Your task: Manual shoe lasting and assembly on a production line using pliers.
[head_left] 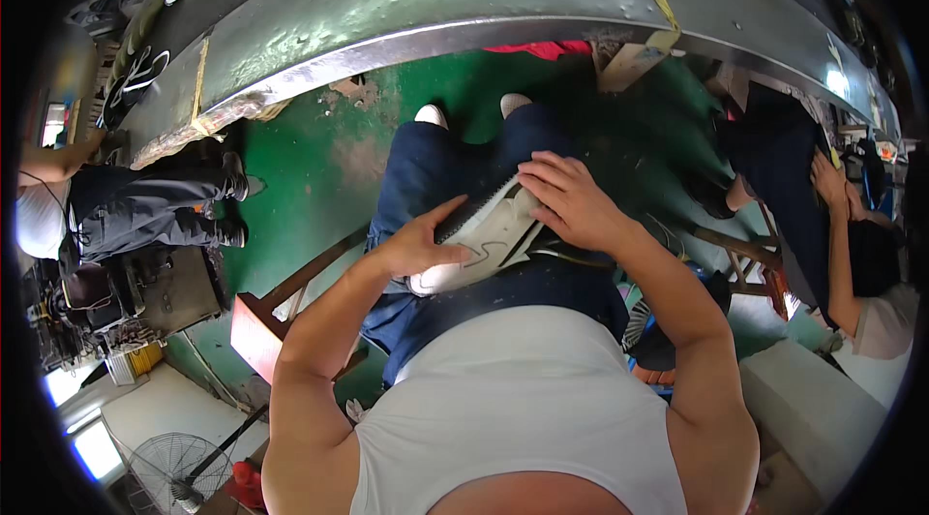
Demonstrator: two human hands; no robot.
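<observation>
A white shoe with thin grey lines on its side lies tilted across my lap, over my dark blue trousers. A dark strip with a pale edge runs along its far side. My left hand grips the near left end, its thumb lying on the white side and its fingers passing behind. At the other end, my right hand is closed over the shoe, with bent fingers pressed on the pale surface. Whether a small piece sits under those fingertips is hidden.
A long metal-covered bench with a worn edge crosses ahead of me. Wooden stools stand beside me. One co-worker is at the left, another at the right. A fan stands behind left, above the green floor.
</observation>
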